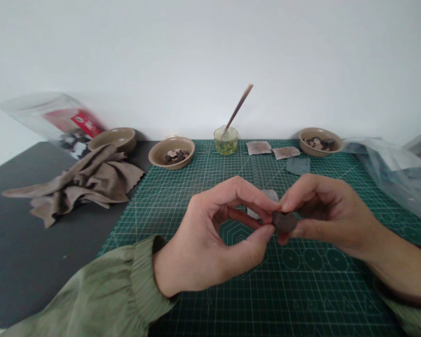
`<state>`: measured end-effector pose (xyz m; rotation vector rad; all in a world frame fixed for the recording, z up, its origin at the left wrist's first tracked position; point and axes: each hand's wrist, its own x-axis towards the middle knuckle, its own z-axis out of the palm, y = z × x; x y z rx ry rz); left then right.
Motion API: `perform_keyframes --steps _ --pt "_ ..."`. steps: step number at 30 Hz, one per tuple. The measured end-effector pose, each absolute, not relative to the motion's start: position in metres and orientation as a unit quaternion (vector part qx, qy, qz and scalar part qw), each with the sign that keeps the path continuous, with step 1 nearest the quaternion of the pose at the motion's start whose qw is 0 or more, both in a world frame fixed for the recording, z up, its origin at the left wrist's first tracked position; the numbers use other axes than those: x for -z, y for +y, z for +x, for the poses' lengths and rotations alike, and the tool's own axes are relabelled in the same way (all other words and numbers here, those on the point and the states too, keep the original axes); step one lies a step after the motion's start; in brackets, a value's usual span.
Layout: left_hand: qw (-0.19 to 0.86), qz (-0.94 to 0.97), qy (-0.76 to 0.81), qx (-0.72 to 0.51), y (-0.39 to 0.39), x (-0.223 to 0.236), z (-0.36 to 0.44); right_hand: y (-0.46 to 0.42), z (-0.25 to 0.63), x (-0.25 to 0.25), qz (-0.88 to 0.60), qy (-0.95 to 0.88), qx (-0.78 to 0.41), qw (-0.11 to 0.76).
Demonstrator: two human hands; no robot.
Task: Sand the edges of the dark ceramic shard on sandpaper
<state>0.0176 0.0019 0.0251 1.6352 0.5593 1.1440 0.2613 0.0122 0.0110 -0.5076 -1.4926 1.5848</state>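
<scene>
Your left hand [217, 234] and your right hand [333, 217] meet above the green cutting mat printed with a pale grid [252, 309], both clamped on one small, dark brown, angular-edged piece [285, 222]. The left thumb and fingertips pinch its left side, while the right thumb and forefinger grip it from the right. You hold it over the mat's middle, right of centre, and your cuffs are olive green fabric.

Behind your hands, a pale grey rectangular pad [271, 194] lies on the mat, partly hidden. Toward the mat's far edge lie two brown-stained, pale pads [258, 148] and a plain blue-grey one [298, 165]. Near the middle of that edge, a clear yellow-green cup [217, 140] holds a slender brown stick [240, 105], tilted right.

At the mat's far left corner, a round tan bowl [156, 153] contains light and dark bits; at its far right, a similar tan bowl [310, 150] does too. Left of the mat lie a crumpled taupe cloth [91, 182], another tan bowl [121, 135] and a clear plastic bag with a red label [84, 122]. Clear plastic sheeting [389, 173] covers the mat's right side.
</scene>
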Motion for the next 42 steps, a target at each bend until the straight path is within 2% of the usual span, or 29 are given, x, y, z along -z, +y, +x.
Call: perform_keyframes --steps 42 --pt "0.483 0.682 0.224 -0.501 0.0041 -0.0173 0.018 0.0115 0.2604 -0.0102 -0.188 -0.59 -0.661 0.424"
